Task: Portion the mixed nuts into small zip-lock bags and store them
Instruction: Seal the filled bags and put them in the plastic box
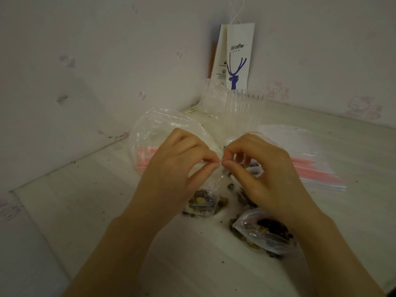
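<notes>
A small zip-lock bag [203, 202] with mixed nuts in its bottom hangs between my hands above the white table [64, 202]. My left hand [177, 168] pinches its top edge with thumb and forefinger. My right hand [263, 172] pinches the same edge right beside it, fingertips nearly touching. A filled small bag of nuts [265, 232] lies on the table under my right wrist. Loose nuts [242, 196] lie behind my right hand, partly hidden.
A stack of empty zip-lock bags with red strips [317, 168] lies to the right. A large clear bag [154, 136] sits behind my left hand. Clear plastic cups [244, 110] and a white coffee paper bag [235, 58] stand in the wall corner. Crumbs dot the table.
</notes>
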